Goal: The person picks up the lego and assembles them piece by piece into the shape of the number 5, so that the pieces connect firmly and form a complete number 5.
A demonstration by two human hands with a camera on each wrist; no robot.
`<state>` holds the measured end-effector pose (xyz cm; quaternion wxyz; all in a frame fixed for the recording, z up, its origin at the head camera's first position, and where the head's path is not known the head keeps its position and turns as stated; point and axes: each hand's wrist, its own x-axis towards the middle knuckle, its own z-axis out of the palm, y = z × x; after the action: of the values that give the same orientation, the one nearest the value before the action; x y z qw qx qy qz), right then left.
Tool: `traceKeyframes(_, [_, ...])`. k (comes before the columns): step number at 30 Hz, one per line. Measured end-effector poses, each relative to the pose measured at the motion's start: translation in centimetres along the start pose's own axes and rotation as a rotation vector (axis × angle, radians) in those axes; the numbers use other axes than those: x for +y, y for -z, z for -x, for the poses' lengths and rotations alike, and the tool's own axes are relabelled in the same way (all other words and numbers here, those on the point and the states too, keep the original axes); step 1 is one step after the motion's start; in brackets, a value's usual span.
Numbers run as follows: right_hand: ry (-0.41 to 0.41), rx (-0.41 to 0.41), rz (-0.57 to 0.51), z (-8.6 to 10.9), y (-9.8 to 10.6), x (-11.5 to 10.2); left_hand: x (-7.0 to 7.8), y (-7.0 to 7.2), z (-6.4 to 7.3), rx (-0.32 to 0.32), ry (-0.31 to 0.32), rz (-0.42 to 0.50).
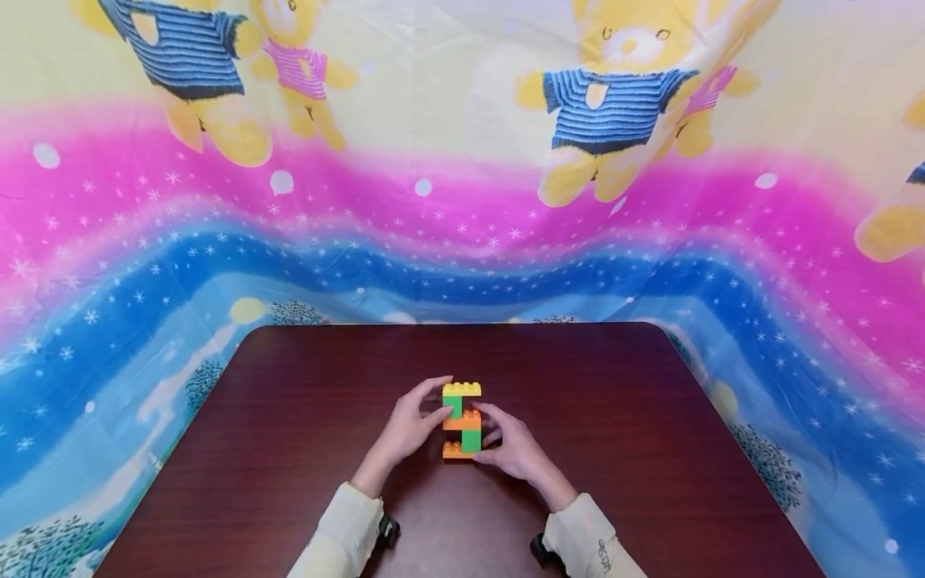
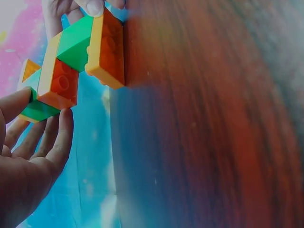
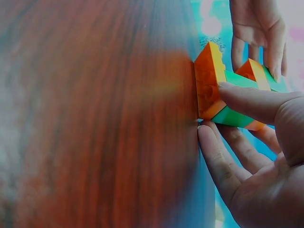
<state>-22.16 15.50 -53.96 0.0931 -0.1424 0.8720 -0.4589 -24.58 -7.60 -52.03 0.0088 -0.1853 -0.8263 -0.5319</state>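
A stack of toy building bricks stands in an S shape near the middle of the table. On top is a yellow brick [image 1: 462, 390], above a green brick [image 1: 451, 402] on the left side. Below these come an orange brick [image 1: 455, 424], a second green brick [image 1: 472, 441] on the right, and an orange bottom brick [image 1: 454, 452]. My left hand [image 1: 408, 421] pinches the upper part at the upper green brick, thumb in front and fingers behind. Around the lower green brick and bottom brick, my right hand [image 1: 516, 451] grips with thumb and fingers.
The dark brown wooden table [image 1: 303, 393] has rounded far corners. Behind it and along both sides hangs a colourful curtain [image 1: 448, 225] printed with teddy bears and snowflakes. Light sleeves [image 1: 350, 514] and small black wrist devices [image 1: 388, 531] are on both arms.
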Motion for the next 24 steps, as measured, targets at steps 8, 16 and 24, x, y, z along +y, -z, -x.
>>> traceKeyframes(8, [0.007,0.005,0.002,-0.08,-0.02,-0.04,-0.14,-0.04,-0.23,0.009,0.035,0.008])
traceKeyframes(16, [-0.006,0.013,-0.007,-0.19,0.10,-0.07,-0.28,-0.33,-0.43,0.024,0.067,0.005])
traceKeyframes(24, [0.015,0.016,0.008,-0.08,0.03,-0.02,-0.59,-0.47,-0.58,0.032,0.066,0.004])
